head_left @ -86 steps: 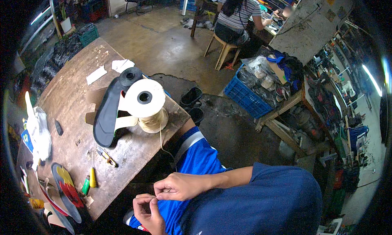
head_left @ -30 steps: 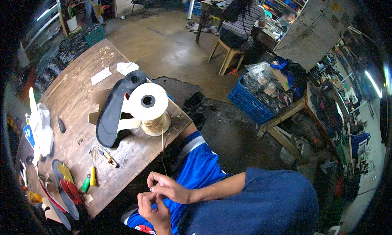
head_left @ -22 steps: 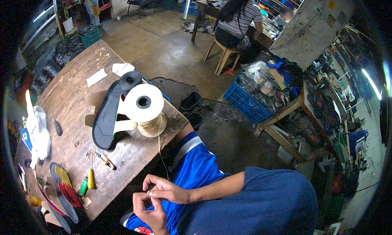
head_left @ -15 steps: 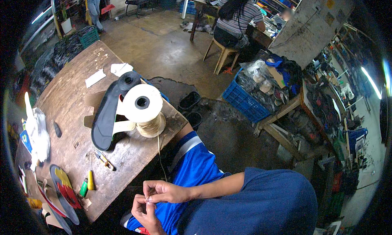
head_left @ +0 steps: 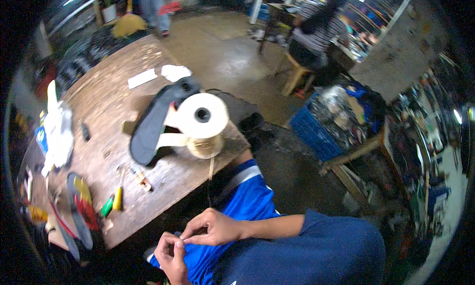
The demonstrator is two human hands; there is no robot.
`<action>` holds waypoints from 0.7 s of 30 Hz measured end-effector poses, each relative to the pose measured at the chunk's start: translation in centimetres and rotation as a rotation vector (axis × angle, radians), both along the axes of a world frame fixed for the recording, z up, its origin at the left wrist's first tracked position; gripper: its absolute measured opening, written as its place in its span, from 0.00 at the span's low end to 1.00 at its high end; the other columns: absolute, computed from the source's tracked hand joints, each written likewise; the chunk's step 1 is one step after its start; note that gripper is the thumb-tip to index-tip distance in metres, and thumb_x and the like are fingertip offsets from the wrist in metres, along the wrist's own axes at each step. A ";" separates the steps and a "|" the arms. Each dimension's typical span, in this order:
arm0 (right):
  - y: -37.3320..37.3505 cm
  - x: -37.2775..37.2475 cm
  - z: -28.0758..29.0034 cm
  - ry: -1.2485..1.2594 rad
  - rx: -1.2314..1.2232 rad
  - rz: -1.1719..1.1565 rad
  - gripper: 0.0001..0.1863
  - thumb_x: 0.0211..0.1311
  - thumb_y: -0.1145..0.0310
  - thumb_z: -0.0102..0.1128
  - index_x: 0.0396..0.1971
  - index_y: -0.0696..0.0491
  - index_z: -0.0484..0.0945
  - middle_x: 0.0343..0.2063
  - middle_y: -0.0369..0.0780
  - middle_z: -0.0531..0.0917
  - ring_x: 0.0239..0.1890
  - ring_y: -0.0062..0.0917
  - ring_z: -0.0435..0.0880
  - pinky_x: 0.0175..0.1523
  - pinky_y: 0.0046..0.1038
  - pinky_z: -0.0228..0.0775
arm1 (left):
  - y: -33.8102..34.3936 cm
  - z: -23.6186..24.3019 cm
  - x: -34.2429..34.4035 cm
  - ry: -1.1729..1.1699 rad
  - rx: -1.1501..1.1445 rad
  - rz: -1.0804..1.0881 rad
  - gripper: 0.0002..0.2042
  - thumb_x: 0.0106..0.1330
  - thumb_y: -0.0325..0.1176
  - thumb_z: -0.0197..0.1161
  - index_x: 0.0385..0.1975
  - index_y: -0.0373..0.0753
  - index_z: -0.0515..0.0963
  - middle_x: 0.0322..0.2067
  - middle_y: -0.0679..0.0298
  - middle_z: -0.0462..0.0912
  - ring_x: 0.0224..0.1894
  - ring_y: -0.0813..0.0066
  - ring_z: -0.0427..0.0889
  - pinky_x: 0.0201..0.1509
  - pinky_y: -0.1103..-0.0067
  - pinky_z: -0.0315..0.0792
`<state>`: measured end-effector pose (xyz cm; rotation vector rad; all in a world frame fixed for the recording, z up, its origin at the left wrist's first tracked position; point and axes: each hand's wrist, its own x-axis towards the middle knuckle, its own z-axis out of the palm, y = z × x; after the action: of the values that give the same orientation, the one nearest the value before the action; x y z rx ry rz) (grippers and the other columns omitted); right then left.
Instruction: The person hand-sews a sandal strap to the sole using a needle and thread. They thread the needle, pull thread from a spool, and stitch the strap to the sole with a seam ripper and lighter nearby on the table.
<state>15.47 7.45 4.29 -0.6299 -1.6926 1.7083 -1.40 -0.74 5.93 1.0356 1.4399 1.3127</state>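
Low in the view, over my lap, both hands meet at the fingertips. My right hand (head_left: 213, 229) pinches thumb and finger together. Below it my left hand (head_left: 171, 257) is closed in a pinch at the same spot. A thin thread (head_left: 210, 173) comes off the spool (head_left: 205, 149) at the table's edge and runs down to my hands. What lies right between the fingertips is tiny and partly hidden. The large spool has a white flange and stands beside a dark shoe sole (head_left: 153, 129) on the wooden table (head_left: 109, 102).
On the table lie a yellow-handled tool (head_left: 118, 199), a green lighter (head_left: 107, 206), a small cutter (head_left: 141, 179), insoles (head_left: 79, 215) and a white plastic bag (head_left: 59, 136). A full blue crate (head_left: 316, 129) stands to the right. Beyond it a person (head_left: 316, 37) sits on a stool.
The view has swung, so the table and spool appear farther right and the seated person too. My right hand's knuckles are raised slightly; both hands still meet in a pinch.
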 end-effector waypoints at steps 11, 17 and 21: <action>0.5 -0.8 0.6 0.065 -0.315 -0.095 0.04 0.68 0.75 0.59 0.40 0.57 0.76 0.28 0.27 0.77 0.27 0.04 0.67 0.30 0.12 0.59 | 2.4 0.3 -0.5 0.246 0.197 -0.034 0.07 0.60 0.21 0.64 0.38 0.31 0.81 0.34 0.56 0.82 0.38 0.67 0.82 0.45 0.76 0.74; 0.5 -0.9 1.0 -0.032 -0.269 -0.131 0.04 0.68 0.75 0.60 0.40 0.58 0.77 0.30 0.30 0.79 0.29 0.05 0.71 0.32 0.12 0.63 | 3.2 0.3 0.4 0.359 0.194 0.050 0.04 0.57 0.23 0.67 0.29 0.34 0.78 0.27 0.59 0.79 0.26 0.72 0.79 0.31 0.79 0.73; 0.2 -1.0 1.3 0.112 -0.270 -0.220 0.04 0.69 0.76 0.59 0.41 0.59 0.77 0.32 0.33 0.82 0.34 0.09 0.78 0.37 0.14 0.71 | 3.6 -0.5 1.4 0.679 0.581 0.181 0.07 0.54 0.22 0.70 0.30 0.36 0.79 0.25 0.59 0.78 0.22 0.69 0.80 0.24 0.77 0.75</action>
<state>14.46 7.60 5.54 -0.7958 -1.2763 1.7890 0.03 2.89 5.47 1.9066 1.7005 1.6516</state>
